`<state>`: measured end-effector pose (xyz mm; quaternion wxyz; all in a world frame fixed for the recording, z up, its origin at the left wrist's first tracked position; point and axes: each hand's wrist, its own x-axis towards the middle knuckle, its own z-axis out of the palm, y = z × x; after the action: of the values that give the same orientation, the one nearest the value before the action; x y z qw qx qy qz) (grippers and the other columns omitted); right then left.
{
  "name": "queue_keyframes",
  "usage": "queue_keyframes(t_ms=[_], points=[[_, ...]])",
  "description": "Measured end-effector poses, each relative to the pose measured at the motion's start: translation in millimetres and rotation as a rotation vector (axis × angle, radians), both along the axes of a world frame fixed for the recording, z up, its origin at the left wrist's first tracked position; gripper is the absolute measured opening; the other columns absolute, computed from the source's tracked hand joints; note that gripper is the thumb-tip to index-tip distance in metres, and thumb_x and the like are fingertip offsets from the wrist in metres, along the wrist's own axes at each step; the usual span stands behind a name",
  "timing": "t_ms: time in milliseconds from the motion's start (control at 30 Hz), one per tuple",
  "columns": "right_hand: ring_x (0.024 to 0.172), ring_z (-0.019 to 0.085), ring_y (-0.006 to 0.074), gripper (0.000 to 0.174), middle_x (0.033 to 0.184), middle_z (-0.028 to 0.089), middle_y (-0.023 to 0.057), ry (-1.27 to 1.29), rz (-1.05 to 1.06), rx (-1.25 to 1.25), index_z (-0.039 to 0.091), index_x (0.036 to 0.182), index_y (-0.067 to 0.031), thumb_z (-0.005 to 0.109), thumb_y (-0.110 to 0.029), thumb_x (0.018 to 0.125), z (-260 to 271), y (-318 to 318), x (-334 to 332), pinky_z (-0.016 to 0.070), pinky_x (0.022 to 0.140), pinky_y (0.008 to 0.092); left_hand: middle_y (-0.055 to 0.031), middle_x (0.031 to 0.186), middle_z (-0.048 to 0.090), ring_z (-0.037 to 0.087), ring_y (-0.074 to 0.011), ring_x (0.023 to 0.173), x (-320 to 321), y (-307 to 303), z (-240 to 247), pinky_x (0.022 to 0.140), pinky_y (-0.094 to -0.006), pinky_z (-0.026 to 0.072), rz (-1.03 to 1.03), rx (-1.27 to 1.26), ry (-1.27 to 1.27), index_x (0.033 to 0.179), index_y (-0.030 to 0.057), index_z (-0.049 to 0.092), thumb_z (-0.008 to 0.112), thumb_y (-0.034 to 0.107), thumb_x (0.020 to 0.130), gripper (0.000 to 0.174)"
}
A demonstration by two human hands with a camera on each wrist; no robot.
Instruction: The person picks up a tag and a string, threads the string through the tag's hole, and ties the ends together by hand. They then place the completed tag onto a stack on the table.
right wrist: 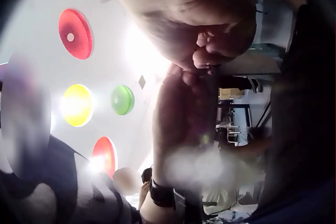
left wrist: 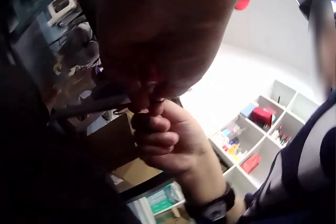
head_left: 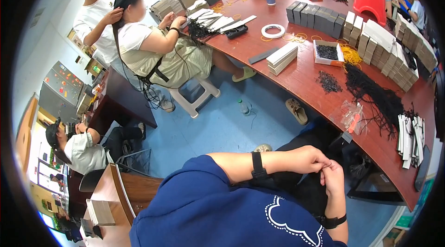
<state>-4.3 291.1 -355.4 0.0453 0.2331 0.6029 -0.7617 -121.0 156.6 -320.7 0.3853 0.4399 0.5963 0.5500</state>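
Note:
In the head view my left hand point(head_left: 308, 159) and right hand point(head_left: 333, 178) meet over my lap, below the table's near edge. Their thumbs and fingers pinch at a thin dark strand point(head_left: 327, 165), mostly hidden by the fingertips; I cannot tell its exact kind. The left wrist view shows the right hand point(left wrist: 170, 142) with curled fingers, its fingertips right against those of the left. Shadow darkens both hands in the right wrist view. On the table nearby lie a bundle of black cords point(head_left: 371, 89) and white tag strips point(head_left: 410, 140).
The red-brown table point(head_left: 320, 87) curves around my front. It bears a box of small black pieces point(head_left: 327, 52), a loose black pile point(head_left: 329, 81), yellow rubber bands point(head_left: 351, 55), stacked cards point(head_left: 282, 59) and a tape roll point(head_left: 273, 31). Other people sit and stand around; a bottle point(head_left: 243, 107) is on the floor.

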Motion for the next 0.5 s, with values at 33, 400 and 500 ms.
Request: queue_keyframes(t_ms=[33,400,500], points=[[0.038,0.043,0.0056,0.006,0.055,0.051,0.0001,0.021,-0.059,-0.065,0.05,0.082,-0.0041,0.055,-0.007,0.085,0.2,-0.3,0.9,0.0319,0.033,0.018,-0.0081,0.08,0.064,0.059,-0.0167,0.065,-0.2,-3.1,1.1,0.061,-0.0289,0.0469,-0.041,-0.034,0.172,0.098,0.0004,0.062,0.055,0.008,0.085,0.016],[0.045,0.047,0.005,0.005,0.064,0.056,0.0015,-0.151,0.155,-0.261,0.059,0.087,-0.0042,0.058,-0.007,0.082,-8.6,-5.8,8.3,0.0331,0.034,0.0166,-0.0093,0.062,0.059,0.06,-0.0285,0.059,3.1,-1.0,-2.2,0.054,-0.0396,0.0463,-0.239,-0.078,0.989,0.084,0.01,0.055,0.061,0.014,0.07,0.016],[0.045,0.045,0.0047,0.021,0.066,0.057,0.0007,-0.113,0.221,-0.215,0.06,0.089,-0.005,0.058,-0.026,0.087,-22.0,-0.2,12.7,0.0314,0.037,0.018,-0.0108,0.067,0.062,0.062,-0.0279,0.063,4.9,0.0,-4.8,0.055,-0.0369,0.0486,-0.183,-0.043,0.787,0.086,0.0079,0.054,0.062,0.016,0.074,0.016]])
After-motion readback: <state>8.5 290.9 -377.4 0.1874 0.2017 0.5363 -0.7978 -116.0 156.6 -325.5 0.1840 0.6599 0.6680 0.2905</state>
